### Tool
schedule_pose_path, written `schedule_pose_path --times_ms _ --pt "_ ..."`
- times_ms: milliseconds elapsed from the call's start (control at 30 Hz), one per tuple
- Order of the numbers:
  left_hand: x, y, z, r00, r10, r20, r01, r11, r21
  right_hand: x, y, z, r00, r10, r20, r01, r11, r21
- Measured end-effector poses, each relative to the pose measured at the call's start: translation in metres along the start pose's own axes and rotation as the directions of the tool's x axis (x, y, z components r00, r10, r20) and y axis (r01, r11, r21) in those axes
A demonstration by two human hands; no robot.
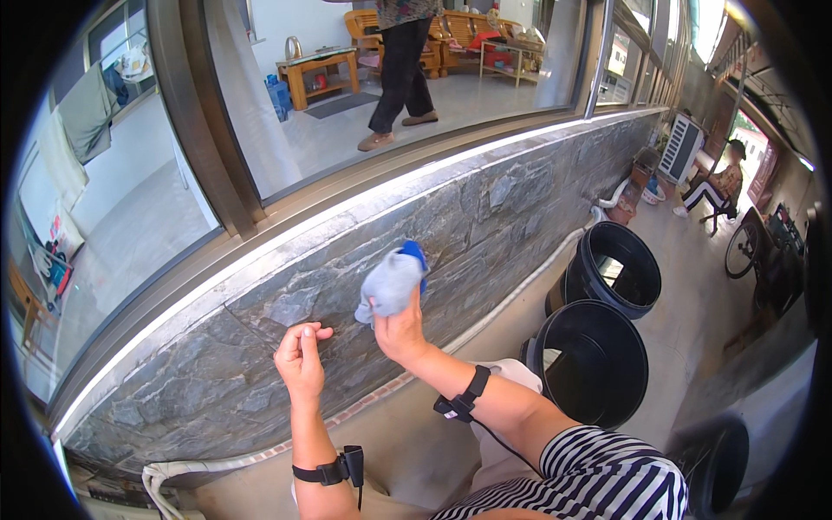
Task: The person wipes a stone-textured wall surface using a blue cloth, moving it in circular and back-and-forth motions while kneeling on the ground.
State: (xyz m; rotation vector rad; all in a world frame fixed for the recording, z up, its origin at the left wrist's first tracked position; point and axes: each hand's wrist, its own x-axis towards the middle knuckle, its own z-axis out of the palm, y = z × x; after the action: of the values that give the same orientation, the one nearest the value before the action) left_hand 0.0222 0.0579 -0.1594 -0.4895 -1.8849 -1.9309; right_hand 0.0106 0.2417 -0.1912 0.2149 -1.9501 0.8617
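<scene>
My right hand (398, 328) grips a light grey cloth (392, 284), which is slightly blurred. A blue piece (415, 250) shows at the cloth's upper right edge; whether it belongs to the cloth I cannot tell. My left hand (303, 356) is raised to the left of it, fingers curled and thumb up, with nothing visible in it. Both hands are in front of a grey stone-faced wall (279, 383), below the pale sill (305, 244) of a metal-framed window. A black strap with a small device circles each forearm.
Black tubs (595, 364) stand at the right. A white pipe (513, 296) runs along the wall's foot. Behind the glass a person (403, 71) is on foot. Far right, another person (721, 182) sits near an outdoor air-conditioner unit (680, 148) and a wheeled vehicle (744, 244).
</scene>
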Motion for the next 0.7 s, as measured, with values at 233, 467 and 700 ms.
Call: schedule_pose_path --times_ms 233,467,700 --pt "-0.003 -0.001 -0.008 1.0 -0.021 -0.004 0.021 1.0 0.017 0.077 0.014 -0.042 0.97 -0.16 -0.181 0.161 0.987 -0.009" --pt "-0.002 -0.004 -0.004 0.999 -0.028 -0.02 0.027 1.0 -0.01 0.069 0.135 -0.046 0.5 0.756 -0.422 -0.684 0.644 0.343" --pt "0.002 -0.002 0.003 1.0 -0.012 0.005 0.012 1.0 -0.013 0.027 0.095 -0.015 0.443 0.876 -0.19 -0.722 0.475 0.502"
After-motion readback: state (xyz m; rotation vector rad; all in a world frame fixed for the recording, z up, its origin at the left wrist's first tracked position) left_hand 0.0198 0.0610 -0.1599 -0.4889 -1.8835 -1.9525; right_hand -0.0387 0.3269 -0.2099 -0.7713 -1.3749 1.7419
